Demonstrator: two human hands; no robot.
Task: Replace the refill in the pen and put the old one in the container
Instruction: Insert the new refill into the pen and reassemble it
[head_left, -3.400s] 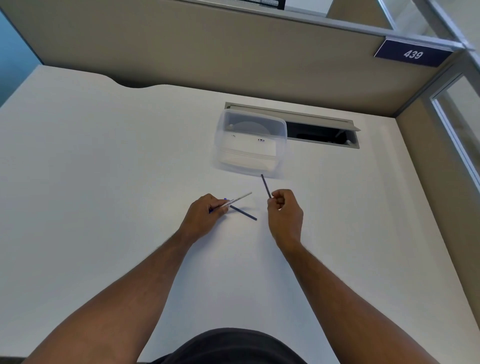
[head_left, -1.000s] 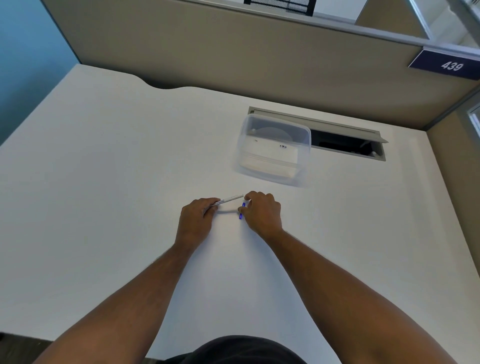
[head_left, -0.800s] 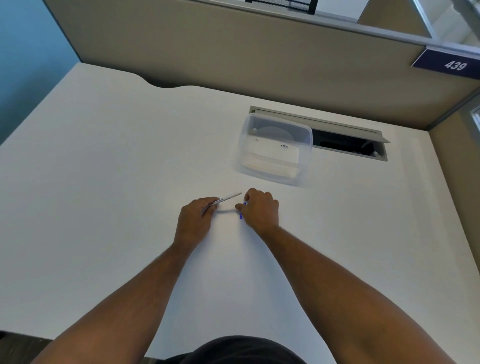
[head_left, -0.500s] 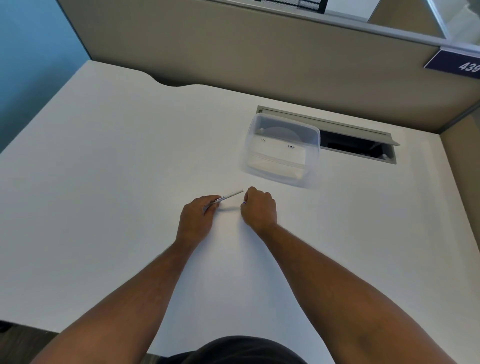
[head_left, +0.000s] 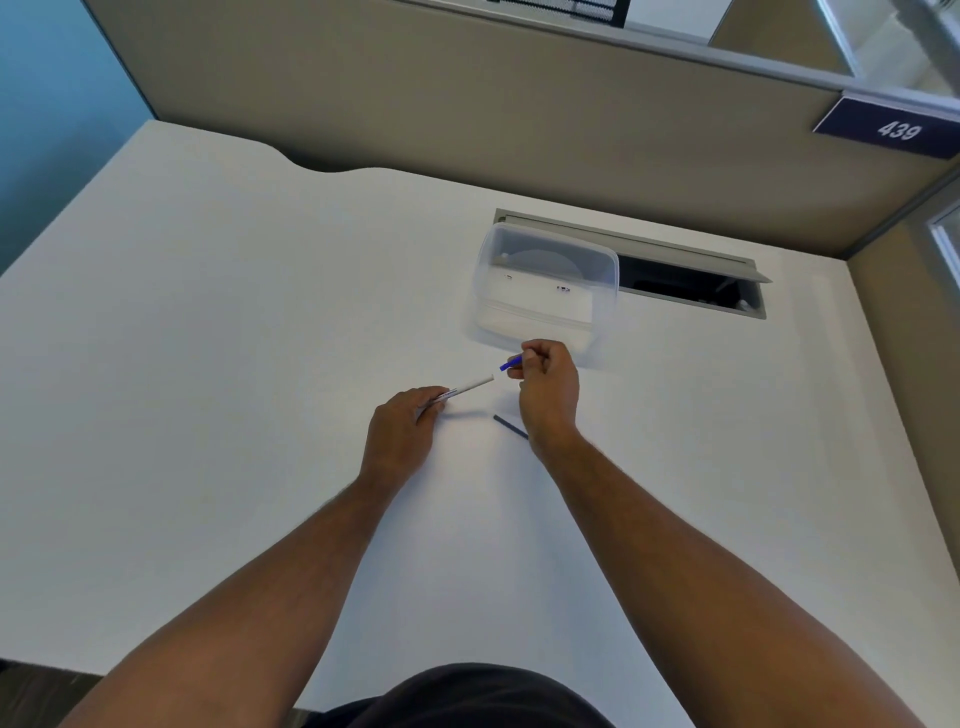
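Observation:
My left hand grips a white pen barrel that points up and to the right above the white desk. My right hand pinches a small blue pen part, a cap or tip piece, a short gap from the barrel's open end. A thin dark refill lies flat on the desk beside my right wrist, partly hidden by it. A clear plastic container stands just beyond my right hand, open at the top.
A grey cable slot with a raised flap sits in the desk right of the container. A beige partition closes off the back and right side. A sign reading 439 hangs at the upper right.
My right hand has lifted off the desk near the pen tip and moved up and right with the blue piece. The dark refill on the desk has come into sight.

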